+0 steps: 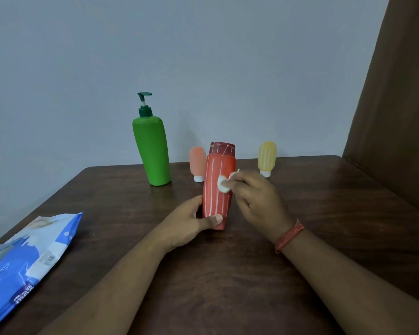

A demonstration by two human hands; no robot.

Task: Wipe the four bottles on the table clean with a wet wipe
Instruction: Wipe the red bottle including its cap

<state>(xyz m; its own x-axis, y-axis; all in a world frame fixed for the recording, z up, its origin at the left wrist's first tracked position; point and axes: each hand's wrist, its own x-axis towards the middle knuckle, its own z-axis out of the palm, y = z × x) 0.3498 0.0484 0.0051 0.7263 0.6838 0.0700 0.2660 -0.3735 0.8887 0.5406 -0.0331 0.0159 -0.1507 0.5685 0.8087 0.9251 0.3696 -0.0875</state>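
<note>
A red bottle [217, 189] with white stripes and a dark red cap stands upright at the table's middle. My left hand [191, 224] grips its lower part, thumb across the front. My right hand [254, 197] pinches a small folded white wet wipe [224, 183] and presses it against the bottle's right front side. Behind stand a tall green pump bottle [151, 151], a small peach tube [197, 163] on its white cap, partly hidden by the red bottle, and a small yellow tube [267, 158] on its white cap.
A blue and white wet wipe pack [24, 259] lies at the table's left front edge. The dark wooden table [324, 213] ends at a grey wall behind. A brown curtain [397, 105] hangs at the right.
</note>
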